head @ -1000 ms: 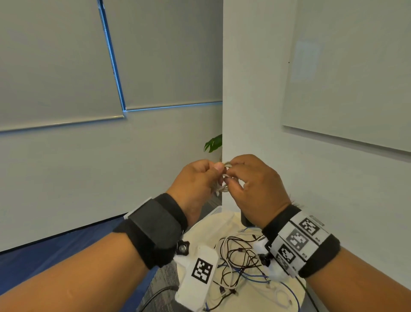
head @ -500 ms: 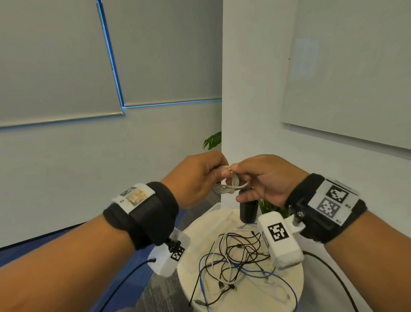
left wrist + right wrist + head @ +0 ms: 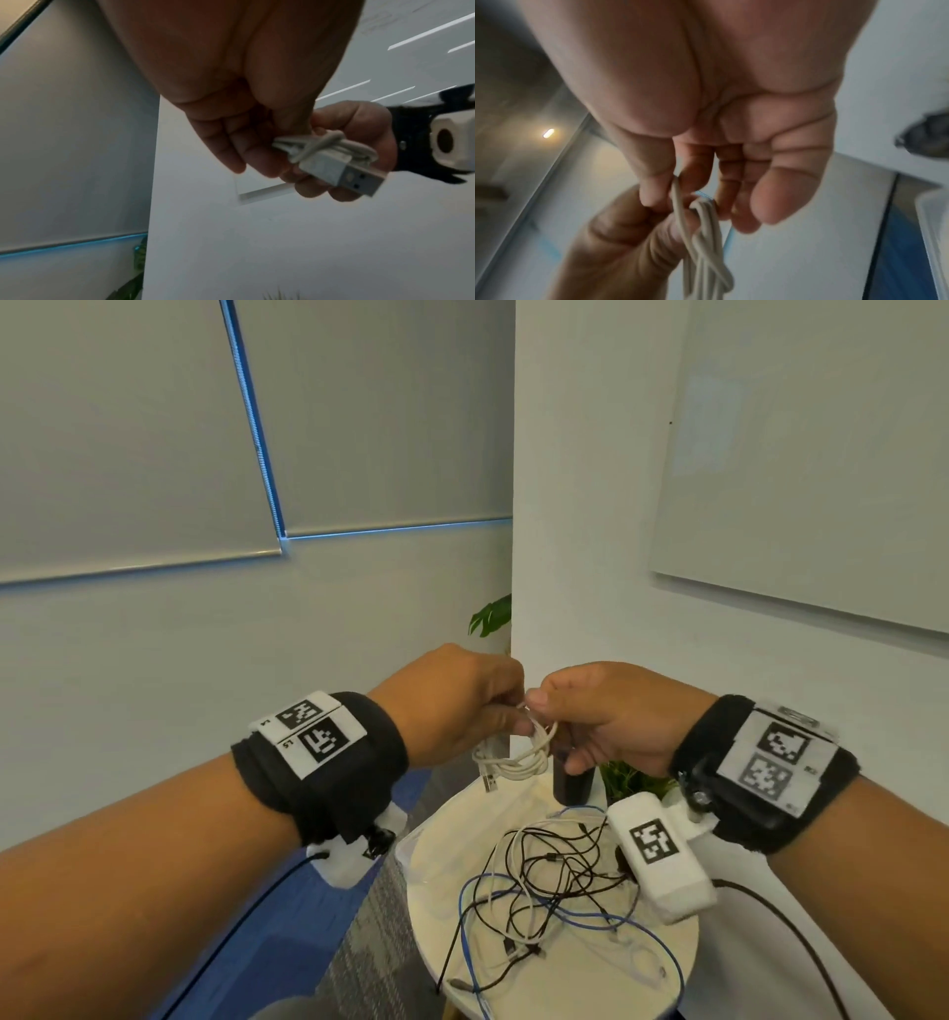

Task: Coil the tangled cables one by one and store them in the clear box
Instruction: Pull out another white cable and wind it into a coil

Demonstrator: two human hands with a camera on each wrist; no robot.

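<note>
Coiled white cable point(image 3: 518, 752) hangs between your hands: left hand point(image 3: 452, 706) grips it, right hand point(image 3: 611, 716) apparently pinches its top.

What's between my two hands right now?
The coiled white cable, held by both the left hand and the right hand above the table. The head view shows it; its USB plug shows in the left wrist view.

An office: wall whiteboard point(image 3: 801, 469), roller blinds point(image 3: 123, 433), carpet point(image 3: 369, 932).

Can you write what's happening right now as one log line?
step: coiling | held: white cable | left hand: grips coil | right hand: pinches coil | tangle: on table
</note>
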